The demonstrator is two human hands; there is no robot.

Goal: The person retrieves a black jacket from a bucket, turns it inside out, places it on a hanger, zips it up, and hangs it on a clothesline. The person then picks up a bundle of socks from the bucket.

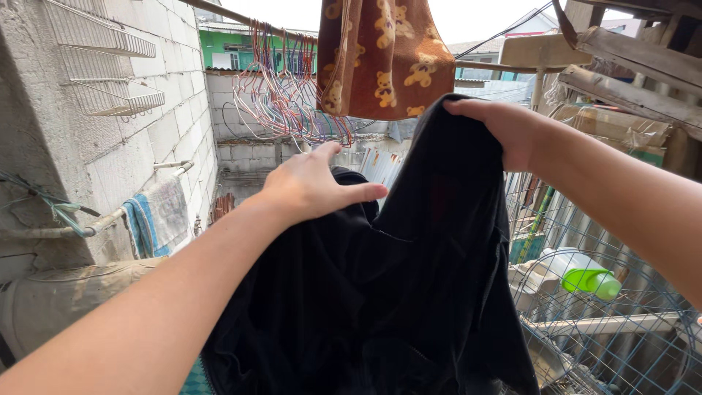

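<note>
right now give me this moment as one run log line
left hand open grip on black garment | right hand grip shut on garment top edge | bear-print cloth and wire hangers on pole above

Tight up top — brown bear-print towel (384, 55) hangs just above the black garment (395, 292), wire hangers (281, 95) bunched on the rail just beside it to the left. Left side walled off by block wall (146, 139), with wire racks (110, 66) and a striped towel (157, 216) on a pipe sticking out. Right — wire mesh fence (621, 344) and timber beams (636, 66) close it in. Open air only in the middle, between left hand (311, 186) and the far wall.
</note>
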